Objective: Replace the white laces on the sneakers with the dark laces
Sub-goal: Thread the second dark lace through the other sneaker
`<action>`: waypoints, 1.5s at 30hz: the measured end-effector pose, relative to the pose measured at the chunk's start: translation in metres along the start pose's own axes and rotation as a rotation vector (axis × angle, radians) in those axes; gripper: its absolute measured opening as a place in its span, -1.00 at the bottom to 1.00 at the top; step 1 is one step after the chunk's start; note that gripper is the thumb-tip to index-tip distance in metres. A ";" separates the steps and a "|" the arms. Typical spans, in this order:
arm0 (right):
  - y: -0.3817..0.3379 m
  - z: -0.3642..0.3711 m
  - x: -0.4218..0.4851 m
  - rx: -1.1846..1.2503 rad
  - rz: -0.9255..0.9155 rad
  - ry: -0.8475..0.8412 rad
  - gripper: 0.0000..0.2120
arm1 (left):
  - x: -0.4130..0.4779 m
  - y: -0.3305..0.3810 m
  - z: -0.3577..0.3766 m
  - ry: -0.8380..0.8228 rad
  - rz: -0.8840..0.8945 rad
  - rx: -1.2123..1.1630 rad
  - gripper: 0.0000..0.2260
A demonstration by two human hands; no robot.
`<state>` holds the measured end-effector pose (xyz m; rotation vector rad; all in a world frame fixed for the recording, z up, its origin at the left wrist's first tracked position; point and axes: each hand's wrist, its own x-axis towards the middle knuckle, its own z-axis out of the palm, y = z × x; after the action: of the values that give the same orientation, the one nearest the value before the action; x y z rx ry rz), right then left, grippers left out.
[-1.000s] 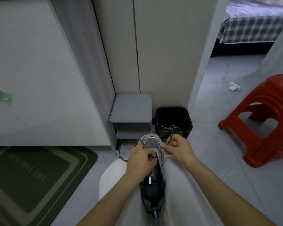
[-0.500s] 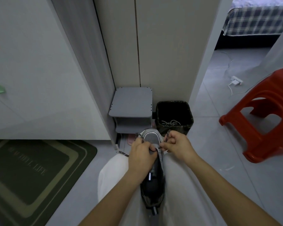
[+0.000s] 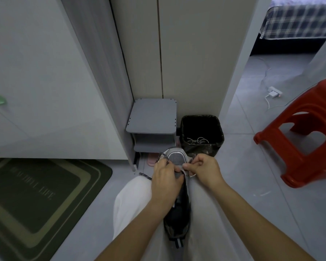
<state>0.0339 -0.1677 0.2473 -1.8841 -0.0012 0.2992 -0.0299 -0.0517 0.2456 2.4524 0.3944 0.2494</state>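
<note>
A grey and black sneaker [image 3: 177, 210] lies on my lap between my knees, toe pointing away from me. My left hand [image 3: 165, 182] rests over its lacing area and grips a strand of the dark lace [image 3: 163, 157], which loops past the toe and trails down my left knee. My right hand [image 3: 205, 171] pinches the other strand of dark lace beside the toe. White laces [image 3: 197, 141] lie inside the black bin [image 3: 201, 136] just beyond the shoe.
A small grey shelf rack [image 3: 151, 119] stands against the wall, a pink slipper [image 3: 151, 160] below it. A red plastic stool [image 3: 305, 129] stands at the right. A green doormat [image 3: 36, 196] lies at the left. A charger and cable [image 3: 273, 94] sit on the floor.
My hands stay at the sneaker's toe, working the dark lace with small finger movements. My head has tilted slightly, shifting the whole view.
</note>
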 end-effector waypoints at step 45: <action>0.013 0.009 -0.010 -0.159 -0.178 0.103 -0.86 | 0.007 -0.001 0.001 0.056 0.036 0.200 -0.94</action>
<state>0.0201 -0.1655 0.2352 -2.0399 -0.1261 0.0812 -0.0233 -0.0495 0.2445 2.6553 0.4165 0.3072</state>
